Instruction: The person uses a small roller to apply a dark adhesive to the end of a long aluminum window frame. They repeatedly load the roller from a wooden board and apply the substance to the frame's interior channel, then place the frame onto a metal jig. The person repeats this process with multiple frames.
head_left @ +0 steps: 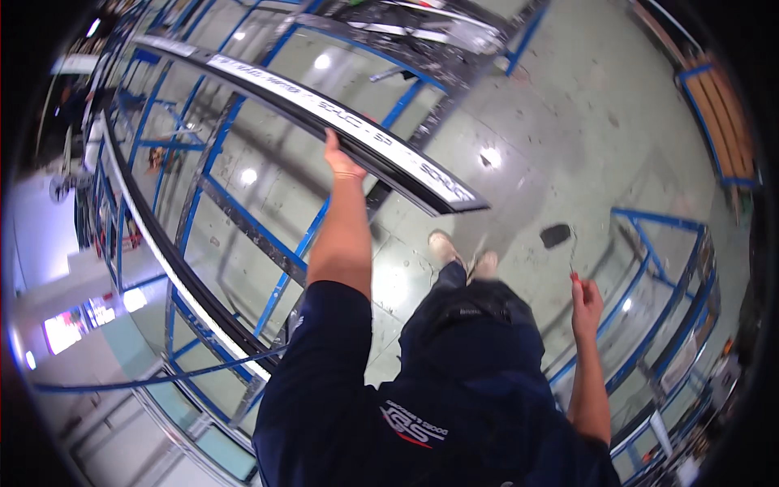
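Observation:
A long black frame profile (288,101), with printed white protective film along its upper face, slants from the far left down to a mitred end near the middle. My left hand (344,160) grips its near edge, not far from that end, with the thumb up along the side. On the right, clear of the profile, my right hand (586,304) is closed on a thin-shafted tool (574,274) with a red handle end. A dark rounded patch (556,236) shows beside the shaft's far tip; I cannot tell whether it belongs to the tool or lies on the floor.
Blue metal racks (213,154) with black padded bars stand under and left of the profile. Another long black-and-white profile (166,252) leans at the left. A blue-framed trestle (661,217) is at the right, a slatted wooden rack (720,122) farther off. My shoes (443,246) stand on the green floor.

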Demonstrator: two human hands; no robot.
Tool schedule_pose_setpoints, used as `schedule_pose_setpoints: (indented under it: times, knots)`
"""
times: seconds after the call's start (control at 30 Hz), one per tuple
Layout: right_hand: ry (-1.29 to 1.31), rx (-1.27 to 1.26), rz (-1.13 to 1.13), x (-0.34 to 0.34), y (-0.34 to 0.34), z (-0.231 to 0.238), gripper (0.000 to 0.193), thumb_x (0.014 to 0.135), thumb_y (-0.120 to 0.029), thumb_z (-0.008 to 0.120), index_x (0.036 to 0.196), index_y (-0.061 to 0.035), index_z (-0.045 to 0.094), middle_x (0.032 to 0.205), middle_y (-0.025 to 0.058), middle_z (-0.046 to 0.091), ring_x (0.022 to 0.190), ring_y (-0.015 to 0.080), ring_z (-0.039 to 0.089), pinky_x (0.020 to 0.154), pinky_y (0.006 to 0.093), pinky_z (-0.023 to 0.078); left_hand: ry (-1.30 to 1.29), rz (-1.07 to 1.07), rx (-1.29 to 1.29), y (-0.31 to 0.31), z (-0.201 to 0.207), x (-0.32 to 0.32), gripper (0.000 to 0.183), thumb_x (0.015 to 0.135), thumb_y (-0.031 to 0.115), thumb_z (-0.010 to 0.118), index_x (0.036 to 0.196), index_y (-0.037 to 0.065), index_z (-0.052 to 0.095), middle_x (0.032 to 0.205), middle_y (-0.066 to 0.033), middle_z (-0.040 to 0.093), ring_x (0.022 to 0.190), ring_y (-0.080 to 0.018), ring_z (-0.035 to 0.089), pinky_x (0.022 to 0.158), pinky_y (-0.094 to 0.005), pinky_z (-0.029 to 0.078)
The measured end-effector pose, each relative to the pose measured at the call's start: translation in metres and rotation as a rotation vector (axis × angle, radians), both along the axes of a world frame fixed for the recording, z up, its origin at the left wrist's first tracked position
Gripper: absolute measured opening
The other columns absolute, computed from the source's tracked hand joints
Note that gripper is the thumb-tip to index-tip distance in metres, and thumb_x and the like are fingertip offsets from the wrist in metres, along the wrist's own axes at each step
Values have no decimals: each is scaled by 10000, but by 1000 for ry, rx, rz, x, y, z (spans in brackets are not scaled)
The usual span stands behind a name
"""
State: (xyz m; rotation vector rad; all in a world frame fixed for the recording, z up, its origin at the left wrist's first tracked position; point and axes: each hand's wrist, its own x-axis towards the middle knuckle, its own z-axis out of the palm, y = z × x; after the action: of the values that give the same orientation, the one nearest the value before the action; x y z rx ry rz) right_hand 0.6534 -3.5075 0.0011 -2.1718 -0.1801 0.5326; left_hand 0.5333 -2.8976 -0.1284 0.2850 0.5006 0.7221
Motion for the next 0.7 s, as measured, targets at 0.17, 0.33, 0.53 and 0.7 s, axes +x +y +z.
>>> schedule_pose_setpoints:
  times: [0.17, 0.33, 0.53, 0.7]
  knots:
    - [-83, -50, -4, 7, -14, 31, 224, 1033, -225, 642, 917, -33, 650, 755, -39, 512, 702, 47, 452, 630, 226, 367, 72, 136, -185, -11, -3, -8, 609, 990, 550, 531, 1306, 34, 605, 1227, -190, 687, 1135, -374, 647, 1024, -562, 495]
    - [-32, 128, 31, 6, -17, 42, 219, 1047, -278, 620, 933, -92, 597, 698, -62, 430, 595, 24, 357, 503, 214, 255, 414, 147, 11, -4, -7, -36, 722, 980, 552, 577, 1461, 27, 455, 1457, -186, 540, 1293, -335, 542, 1109, -450, 432]
    - [-45, 220, 152, -24, -2, 49, 258, 1055, -352, 589, 970, -108, 585, 673, -57, 420, 579, 31, 357, 489, 219, 234, 677, 151, 347, -133, 111, -162, 693, 981, 442, 660, 1492, 43, 416, 1344, -136, 617, 1182, -253, 603, 1011, -414, 479]
    - [-40, 290, 234, -78, 2, 50, 266, 1061, -347, 574, 1014, -87, 605, 679, -59, 421, 581, 30, 345, 493, 226, 221, 548, -305, 534, -296, 196, -345, 464, 1031, 374, 613, 1371, 61, 574, 1251, -107, 674, 1057, -186, 665, 947, -367, 531]
